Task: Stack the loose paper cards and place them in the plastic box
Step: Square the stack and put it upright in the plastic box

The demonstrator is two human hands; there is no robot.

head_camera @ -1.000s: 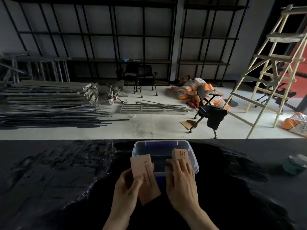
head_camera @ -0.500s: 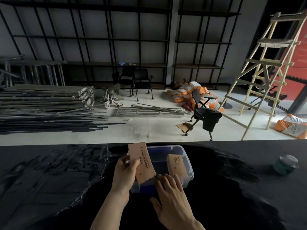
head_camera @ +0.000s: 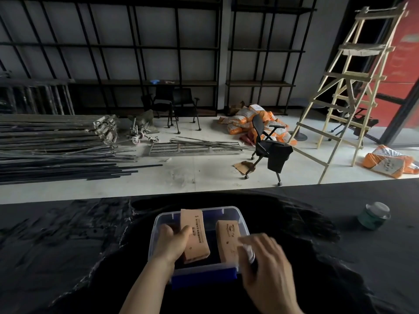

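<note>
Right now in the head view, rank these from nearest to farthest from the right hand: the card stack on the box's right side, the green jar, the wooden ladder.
From the right hand:
1. Right card stack, at its fingertips, inside the plastic box.
2. Green jar, on the table's right.
3. Wooden ladder, far right across the floor.

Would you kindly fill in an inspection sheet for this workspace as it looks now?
Surface: black table, dark and mottled.
Job's things: clear plastic box with blue base; left card stack being lowered in; right card stack leaning inside.
Clutter: green jar at far right of the table.
Grips: left hand shut on left card stack; right hand blurred at the box's right rim, grip unclear.
Cables: nothing seen.
Surroundings: wooden ladder, office chair, orange sacks, metal bars, black shelving.
</note>
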